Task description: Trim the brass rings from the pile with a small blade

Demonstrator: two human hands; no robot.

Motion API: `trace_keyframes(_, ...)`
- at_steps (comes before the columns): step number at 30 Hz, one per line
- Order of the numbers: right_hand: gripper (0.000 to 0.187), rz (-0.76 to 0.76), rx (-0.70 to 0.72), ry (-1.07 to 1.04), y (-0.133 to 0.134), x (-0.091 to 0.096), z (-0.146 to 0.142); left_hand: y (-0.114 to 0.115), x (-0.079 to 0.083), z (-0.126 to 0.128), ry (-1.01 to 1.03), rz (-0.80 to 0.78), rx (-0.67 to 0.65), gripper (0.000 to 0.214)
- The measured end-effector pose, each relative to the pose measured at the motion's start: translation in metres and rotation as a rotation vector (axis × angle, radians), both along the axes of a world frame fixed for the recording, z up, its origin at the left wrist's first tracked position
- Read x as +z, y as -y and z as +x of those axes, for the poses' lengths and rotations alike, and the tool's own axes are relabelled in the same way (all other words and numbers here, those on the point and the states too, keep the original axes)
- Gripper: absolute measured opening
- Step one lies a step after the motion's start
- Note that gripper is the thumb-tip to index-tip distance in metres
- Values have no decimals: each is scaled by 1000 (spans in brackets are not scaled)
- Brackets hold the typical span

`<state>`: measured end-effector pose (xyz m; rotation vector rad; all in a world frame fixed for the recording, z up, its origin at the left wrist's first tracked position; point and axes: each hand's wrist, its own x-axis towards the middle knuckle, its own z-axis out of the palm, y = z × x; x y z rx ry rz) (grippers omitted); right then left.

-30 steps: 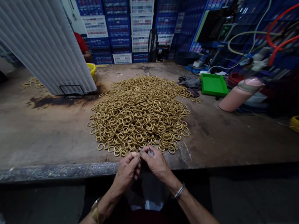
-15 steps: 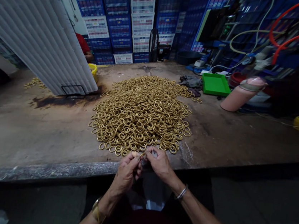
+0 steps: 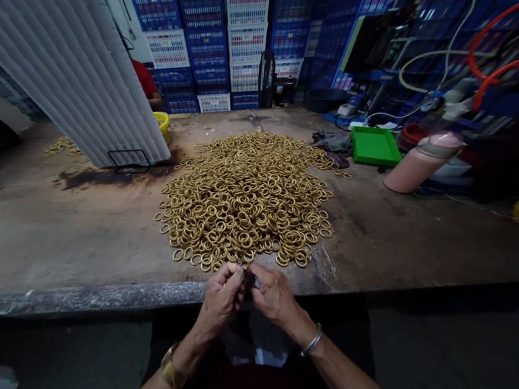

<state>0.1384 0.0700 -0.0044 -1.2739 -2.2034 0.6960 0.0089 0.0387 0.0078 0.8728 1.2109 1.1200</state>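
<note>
A wide heap of brass-coloured rings (image 3: 249, 199) lies on the worktable (image 3: 109, 233), spreading close to its front edge. Just in front of the heap, my left hand (image 3: 221, 293) is closed, thumb and fingers pinching a ring that they mostly hide. My right hand (image 3: 276, 296) meets it fingertip to fingertip, closed around a small dark thing with a greyish part (image 3: 250, 278); its kind is too small to make out. Both hands are over the table's edge.
A leaning grey ribbed panel (image 3: 82, 62) stands at left, with a person's red sleeve (image 3: 144, 78) and a yellow tub (image 3: 162, 124) behind it. A green tray (image 3: 375, 146) and a pink bottle (image 3: 420, 163) are at right. Stacked crates (image 3: 206, 45) line the back.
My right hand has turned and lowered slightly, bringing the dark thing in its fingers against my left fingertips. My left hand has barely moved.
</note>
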Motion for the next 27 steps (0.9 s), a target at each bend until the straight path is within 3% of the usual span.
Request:
trace_keyframes(7,20,-68,2,34,0,6,0,0,-3,-1,11,27,-14,31)
trace_keyframes(12,20,-124,26,156,-9,7,3,11,8,-3,72,50,-88,30)
trace_keyframes(17,16,-2,-150,246,-23,-3,3,15,20,-5,346,-55,-74,25)
trace_keyframes(21,20,156,-227,121,-34,4,-6,9,13,-11,445,-73,3,23)
trace_keyframes(27,21,94,-355,314,-51,26,-25,8,5,-17,547,-81,46,15)
